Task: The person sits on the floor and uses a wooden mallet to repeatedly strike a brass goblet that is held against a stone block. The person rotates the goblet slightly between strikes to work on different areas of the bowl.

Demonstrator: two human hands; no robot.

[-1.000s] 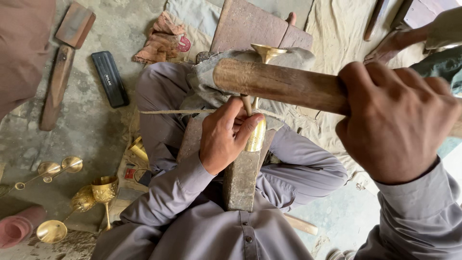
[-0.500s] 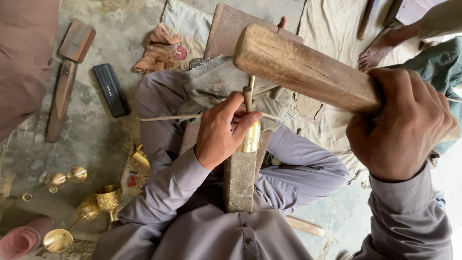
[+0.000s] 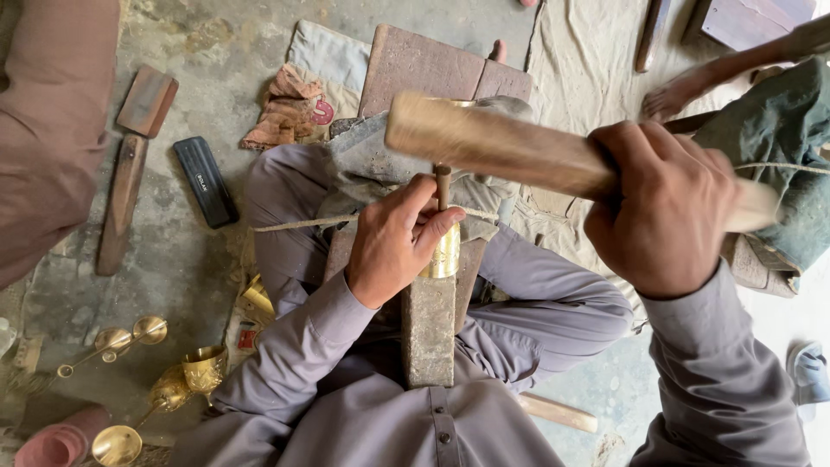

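**Kid:** What is that shiny thing in the middle?

**Helper:** It is a small brass piece [image 3: 446, 252]. It sits on top of a long grey block [image 3: 429, 329] that lies in the person's lap, between the knees.

**Kid:** Who holds it?

**Helper:** The left hand [image 3: 393, 244] does. Its fingers are curled around the brass piece and around a thin rod [image 3: 443, 186] that stands straight up on it.

**Kid:** And the other hand?

**Helper:** The right hand [image 3: 666, 207] is closed tight around a big wooden mallet [image 3: 493, 143]. The mallet is up in the air, above the rod, and looks blurry.

**Kid:** What else is close by?

**Helper:** A thin string [image 3: 294, 224] runs sideways just under the left hand. A grey cloth [image 3: 363, 164] lies over the knees behind it.

**Kid:** And on the floor?

**Helper:** To the left are a black case [image 3: 204, 182], two wooden blocks [image 3: 147, 101], and some brass cups [image 3: 204, 367] and brass spoons [image 3: 130, 333]. Someone else's bare foot [image 3: 674, 95] is at the top right.
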